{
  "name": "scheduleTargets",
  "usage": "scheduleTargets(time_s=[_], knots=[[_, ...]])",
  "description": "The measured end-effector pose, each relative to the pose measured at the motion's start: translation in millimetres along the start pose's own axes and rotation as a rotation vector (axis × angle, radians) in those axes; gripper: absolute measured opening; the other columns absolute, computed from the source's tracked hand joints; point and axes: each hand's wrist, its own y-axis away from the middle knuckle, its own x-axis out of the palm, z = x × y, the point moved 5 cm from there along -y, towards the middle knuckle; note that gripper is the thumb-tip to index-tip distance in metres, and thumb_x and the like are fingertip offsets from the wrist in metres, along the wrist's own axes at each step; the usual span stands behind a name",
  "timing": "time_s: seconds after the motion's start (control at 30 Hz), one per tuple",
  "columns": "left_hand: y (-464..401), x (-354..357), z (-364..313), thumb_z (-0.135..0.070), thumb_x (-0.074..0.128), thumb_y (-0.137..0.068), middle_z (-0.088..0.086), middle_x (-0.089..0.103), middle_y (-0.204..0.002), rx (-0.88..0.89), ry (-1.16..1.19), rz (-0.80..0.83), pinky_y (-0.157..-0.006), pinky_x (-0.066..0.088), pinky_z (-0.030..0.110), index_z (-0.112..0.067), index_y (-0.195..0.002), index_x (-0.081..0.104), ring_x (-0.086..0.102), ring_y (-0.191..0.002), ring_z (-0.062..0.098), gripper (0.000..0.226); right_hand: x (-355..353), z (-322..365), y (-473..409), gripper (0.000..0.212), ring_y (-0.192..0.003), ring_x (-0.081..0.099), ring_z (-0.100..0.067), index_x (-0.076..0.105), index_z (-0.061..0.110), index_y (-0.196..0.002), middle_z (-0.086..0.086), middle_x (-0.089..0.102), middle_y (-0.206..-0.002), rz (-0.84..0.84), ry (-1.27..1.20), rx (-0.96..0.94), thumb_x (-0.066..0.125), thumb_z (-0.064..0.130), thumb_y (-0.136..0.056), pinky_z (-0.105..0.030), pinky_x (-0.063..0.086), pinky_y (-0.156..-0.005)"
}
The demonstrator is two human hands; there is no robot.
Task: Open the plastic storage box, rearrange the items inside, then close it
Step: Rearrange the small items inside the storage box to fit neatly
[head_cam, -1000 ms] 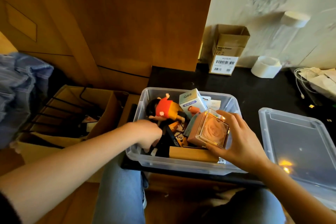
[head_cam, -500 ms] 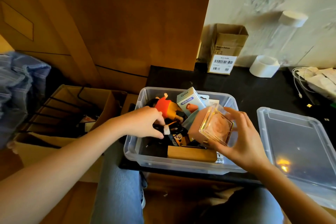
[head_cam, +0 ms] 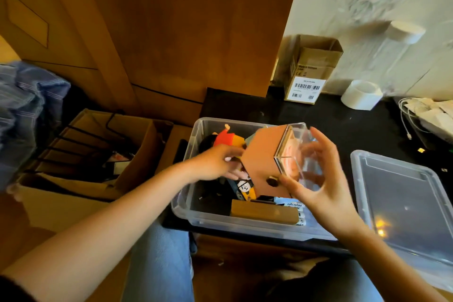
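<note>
Right hand [head_cam: 318,179] grips the brown clear-fronted case [head_cam: 272,159] above the open storage box [head_cam: 193,206]; left hand [head_cam: 218,162], fingers blurred, reaches inside at nine o'clock; lid [head_cam: 404,203] lies at three o'clock on the counter [head_cam: 306,117].

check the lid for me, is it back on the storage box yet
No, the lid lies flat on the dark table to the right of the open storage box.

We log the storage box [head_cam: 193,206] at the table's [head_cam: 326,127] near edge, its lid [head_cam: 404,203] on the table to its right, a cardboard box [head_cam: 311,68] and tape roll [head_cam: 360,94] behind, a doll [head_cam: 226,138] and wooden block [head_cam: 263,211] inside, an open carton [head_cam: 81,189] to our left.
</note>
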Motion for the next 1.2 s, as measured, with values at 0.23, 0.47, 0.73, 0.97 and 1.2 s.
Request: scheduleTargets(time_s=[0.23, 0.47, 0.73, 0.97, 1.2], knots=[[52, -80, -14, -0.014, 0.038, -0.101, 0.003, 0.074, -0.097, 0.089, 0.265, -0.327, -0.078, 0.057, 0.026, -0.012, -0.107, 0.065, 0.071, -0.09, 0.018, 0.028, 69, -5, -19, 0.072, -0.116, 0.049, -0.007, 0.039, 0.033, -0.122, 0.016, 0.047, -0.118, 0.26, -0.095, 0.057, 0.082, 0.036, -0.065, -0.025, 0.055, -0.079], [58, -59, -14, -0.042, 0.055, -0.085, -0.014, 0.06, -0.125, 0.112, -0.096, -0.04, -0.099, 0.044, 0.022, -0.029, -0.125, 0.056, 0.052, -0.118, -0.001, 0.042, 104, -23, -30, 0.074, -0.106, 0.051, 0.0, 0.038, 0.042, -0.116, 0.022, 0.047, -0.112, 0.46, 0.145, 0.166, 0.08, 0.055, -0.057, -0.014, 0.051, -0.076], [53, -40, -3, -0.058, 0.082, -0.057, -0.019, 0.037, -0.121, 0.164, -0.62, -0.004, -0.085, 0.038, 0.011, -0.05, -0.129, 0.03, 0.04, -0.111, -0.002, 0.089, 94, -27, -54, 0.041, -0.108, 0.056, -0.005, 0.056, 0.033, -0.113, 0.01, 0.062, -0.113, 0.72, 0.041, 0.356, 0.049, 0.058, -0.082, -0.029, 0.046, -0.097], [53, -43, -1, -0.062, 0.077, -0.06, -0.02, 0.037, -0.121, 0.115, -0.628, 0.032, -0.085, 0.045, 0.02, -0.055, -0.122, 0.031, 0.042, -0.11, 0.002, 0.078, 106, -40, -83, 0.035, -0.093, 0.053, -0.006, 0.056, 0.04, -0.094, 0.017, 0.057, -0.096, 0.993, 0.525, 0.295, 0.035, 0.012, -0.1, -0.025, 0.037, -0.092], [57, -47, -3, -0.057, 0.078, -0.062, -0.02, 0.035, -0.124, 0.095, -0.669, 0.049, -0.085, 0.044, 0.017, -0.046, -0.134, 0.022, 0.041, -0.111, 0.001, 0.091, 125, -47, -100, 0.027, -0.093, 0.054, -0.014, 0.058, 0.015, -0.115, 0.003, 0.056, -0.106, 1.1, 0.655, 0.3, 0.037, 0.012, -0.098, -0.011, 0.039, -0.077]])
